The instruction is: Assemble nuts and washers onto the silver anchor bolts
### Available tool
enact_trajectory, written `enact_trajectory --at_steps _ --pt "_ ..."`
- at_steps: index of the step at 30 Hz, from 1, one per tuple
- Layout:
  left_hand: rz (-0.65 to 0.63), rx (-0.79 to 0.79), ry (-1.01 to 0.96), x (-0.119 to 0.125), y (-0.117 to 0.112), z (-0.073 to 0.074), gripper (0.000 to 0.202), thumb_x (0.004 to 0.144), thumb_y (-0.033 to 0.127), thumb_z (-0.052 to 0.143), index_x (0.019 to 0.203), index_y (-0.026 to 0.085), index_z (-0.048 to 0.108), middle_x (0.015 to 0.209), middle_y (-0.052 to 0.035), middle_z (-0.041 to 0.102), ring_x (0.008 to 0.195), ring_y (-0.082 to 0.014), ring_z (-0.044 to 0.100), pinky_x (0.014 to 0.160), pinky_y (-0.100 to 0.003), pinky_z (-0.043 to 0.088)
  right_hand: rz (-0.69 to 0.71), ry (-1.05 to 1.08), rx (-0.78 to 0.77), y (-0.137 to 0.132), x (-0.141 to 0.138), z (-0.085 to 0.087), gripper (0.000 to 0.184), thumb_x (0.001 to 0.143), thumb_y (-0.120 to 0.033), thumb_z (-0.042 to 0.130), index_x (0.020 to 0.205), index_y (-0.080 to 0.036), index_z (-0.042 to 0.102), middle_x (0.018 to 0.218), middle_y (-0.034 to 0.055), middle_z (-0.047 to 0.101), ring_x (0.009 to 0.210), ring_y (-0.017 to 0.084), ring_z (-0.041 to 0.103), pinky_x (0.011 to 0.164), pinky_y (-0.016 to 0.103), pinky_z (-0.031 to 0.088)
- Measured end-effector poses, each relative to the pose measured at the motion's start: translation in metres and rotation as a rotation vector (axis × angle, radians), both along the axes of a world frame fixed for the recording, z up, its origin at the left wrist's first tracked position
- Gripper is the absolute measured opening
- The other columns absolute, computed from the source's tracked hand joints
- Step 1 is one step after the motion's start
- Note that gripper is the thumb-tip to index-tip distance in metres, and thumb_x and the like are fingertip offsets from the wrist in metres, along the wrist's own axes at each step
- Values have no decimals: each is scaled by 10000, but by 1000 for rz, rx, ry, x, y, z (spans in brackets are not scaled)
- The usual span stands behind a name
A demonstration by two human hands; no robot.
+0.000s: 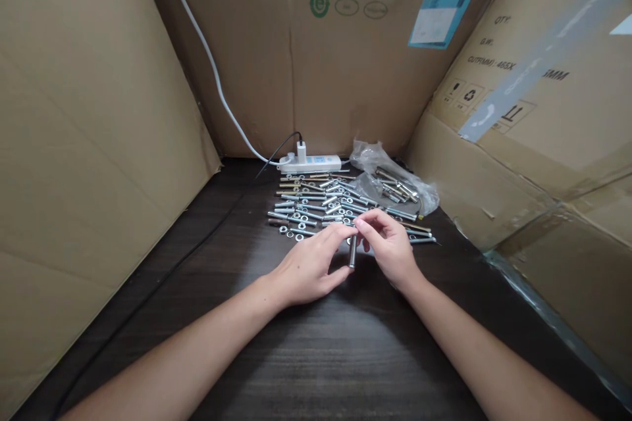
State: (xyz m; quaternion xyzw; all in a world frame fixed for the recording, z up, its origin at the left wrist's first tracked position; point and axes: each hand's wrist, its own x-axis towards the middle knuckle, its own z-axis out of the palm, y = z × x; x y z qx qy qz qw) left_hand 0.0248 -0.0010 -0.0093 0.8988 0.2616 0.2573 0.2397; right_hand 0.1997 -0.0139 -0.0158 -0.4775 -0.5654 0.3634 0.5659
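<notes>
Above the dark table, my left hand point(316, 262) holds a metal expansion bolt point(352, 253) nearly upright. Its thumb presses the bolt's lower end while the fingers reach the top. My right hand point(388, 243) is closed in a pinch at the upper end of the same bolt. Whether a small nut or washer sits between those fingertips is hidden. Just beyond both hands lie rows of bolts and metal sleeves point(306, 206), with loose nuts point(283, 229) and washers point(299, 237) among them.
A white power strip point(323, 162) with a plugged-in charger point(301, 151) stands behind the rows. A clear plastic bag point(419, 194) with more bolts lies at the back right. A black cable point(197, 240) crosses the table's left side. Cardboard walls point(345, 79) enclose the back and both sides.
</notes>
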Motion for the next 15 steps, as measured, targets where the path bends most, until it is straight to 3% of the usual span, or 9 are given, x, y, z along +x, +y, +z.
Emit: enact_trajectory --at_steps 8,15 --pt "47 -22 1 0 1 -7 621 786 161 572 1320 250 268 1190 -54 539 876 -173 600 779 -325 506 -6 -1 -9 -1 0 1 194 817 -369 603 798 -176 597 673 -4 586 535 107 533 479 224 409" --pt "62 -40 -27 0 2 -10 727 756 173 589 1372 263 214 1340 -66 443 1077 -222 554 917 -372 481 45 54 -44 1 0 -4 209 822 -374 589 872 -180 646 740 16 622 570 126 578 454 221 404"
